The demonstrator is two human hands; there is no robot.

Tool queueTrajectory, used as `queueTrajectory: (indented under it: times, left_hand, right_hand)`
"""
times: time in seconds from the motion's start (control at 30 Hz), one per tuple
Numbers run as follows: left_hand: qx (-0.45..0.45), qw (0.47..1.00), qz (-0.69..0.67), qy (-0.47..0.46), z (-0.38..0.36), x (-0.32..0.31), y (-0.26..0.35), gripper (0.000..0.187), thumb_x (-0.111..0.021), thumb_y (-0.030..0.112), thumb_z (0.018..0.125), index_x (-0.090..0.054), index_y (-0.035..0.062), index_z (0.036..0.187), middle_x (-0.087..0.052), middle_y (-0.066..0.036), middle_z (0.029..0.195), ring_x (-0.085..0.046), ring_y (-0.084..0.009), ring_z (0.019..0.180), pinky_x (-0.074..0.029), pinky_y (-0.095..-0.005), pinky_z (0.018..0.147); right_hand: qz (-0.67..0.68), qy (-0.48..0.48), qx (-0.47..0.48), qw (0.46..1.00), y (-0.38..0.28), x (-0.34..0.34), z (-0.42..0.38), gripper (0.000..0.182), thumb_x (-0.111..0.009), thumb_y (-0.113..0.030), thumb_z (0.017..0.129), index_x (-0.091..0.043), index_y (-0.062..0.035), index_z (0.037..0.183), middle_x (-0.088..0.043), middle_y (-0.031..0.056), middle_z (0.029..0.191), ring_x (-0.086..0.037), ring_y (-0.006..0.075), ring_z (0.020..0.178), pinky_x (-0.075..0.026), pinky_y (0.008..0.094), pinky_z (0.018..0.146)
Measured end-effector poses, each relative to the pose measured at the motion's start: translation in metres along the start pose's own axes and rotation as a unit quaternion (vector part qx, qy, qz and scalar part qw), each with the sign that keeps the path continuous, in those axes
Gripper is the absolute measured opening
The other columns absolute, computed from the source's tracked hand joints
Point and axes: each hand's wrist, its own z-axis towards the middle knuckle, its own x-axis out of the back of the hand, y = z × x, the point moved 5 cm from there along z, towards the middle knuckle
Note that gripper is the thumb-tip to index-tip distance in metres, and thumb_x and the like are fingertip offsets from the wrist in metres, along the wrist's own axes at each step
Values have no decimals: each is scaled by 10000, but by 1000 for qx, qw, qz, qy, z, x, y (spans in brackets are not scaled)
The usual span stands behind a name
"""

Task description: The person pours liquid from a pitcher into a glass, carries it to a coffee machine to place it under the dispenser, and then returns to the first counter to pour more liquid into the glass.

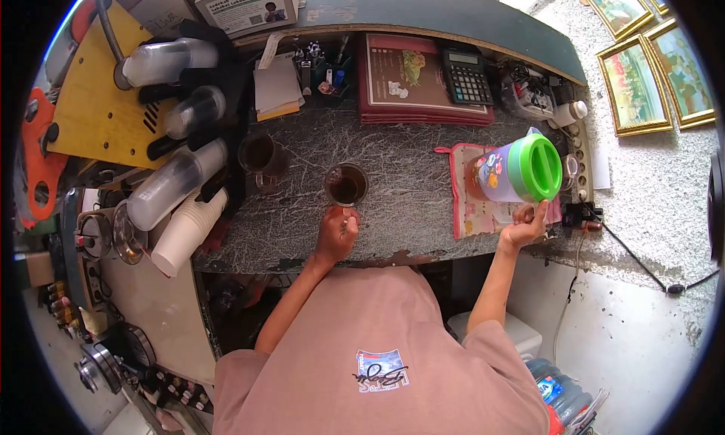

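Observation:
My left hand [337, 235] is closed around the handle of a glass mug [347, 184] with dark liquid in it, over the scratched dark counter. My right hand [525, 227] has its fingers curled at the handle side of a plastic pitcher [492, 172], its thumb against the edge of the green lid [540, 167]. Flowers decorate the pitcher's clear wall. Beneath it lies a pink-edged cloth [462, 220]. A second glass mug [260, 159], dark inside, stands to the left of the first.
Stacked plastic cups [170, 61] and paper cups [189, 231] project from the left. At the back are maroon menu folders [393, 80], a calculator [467, 76], and notepaper [277, 87]. A power strip [580, 159] runs along the right wall. A shelf [423, 20] overhangs the back.

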Motion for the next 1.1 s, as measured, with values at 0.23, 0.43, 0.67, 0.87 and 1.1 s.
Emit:
queueTrajectory:
  times: [0.23, 0.43, 0.67, 0.87, 1.1]
  left_hand:
    - [32, 999, -20, 17, -1, 1, 3, 222, -503, 156, 915, -635, 7, 817, -628, -138, 796, -608, -320, 797, -479, -436, 781]
    - [71, 992, -108, 1, -1, 8, 10, 192, -534, 116, 947, -689, 5, 929, -714, -119, 965, -686, -230, 919, -520, -352, 830]
    - [116, 990, -83, 3, -1, 13, 34, 236, -493, 126, 1002, -682, -6, 955, -734, -126, 1015, -688, -232, 1033, -499, -397, 968]
    - [103, 991, -73, 40, -5, 12, 30, 172, -544, 115, 981, -666, -6, 976, -698, -119, 954, -688, -235, 910, -523, -359, 807]
    - [86, 993, 44, 70, -3, 27, 55, 140, -565, 81, 929, -644, -33, 950, -594, -153, 1093, -648, -286, 939, -516, -404, 809]
  right_hand:
    - [-118, 25, 77, 990, -7, -1, -11, 381, -657, -361, 998, -596, -35, 811, -428, -33, 651, -439, 82, 608, -339, 277, 588]
    - [-315, 128, 124, 932, -39, -17, -41, 393, -681, -261, 987, -508, 44, 1165, -541, 149, 1104, -560, 223, 988, -458, 365, 921]
    - [-337, -179, 281, 881, -31, -94, -98, 370, -771, -89, 859, -542, -11, 1138, -567, 123, 1105, -573, 283, 1048, -441, 417, 970]
    - [-258, -549, -7, 795, 81, -168, -160, 673, -841, -98, 720, -535, -60, 1317, -606, 127, 1259, -566, 296, 1246, -458, 401, 1017]
    - [-185, -698, -121, 681, 97, -207, -201, 893, -899, -170, 675, -466, -83, 1452, -610, 139, 1362, -590, 289, 1279, -466, 398, 1069]
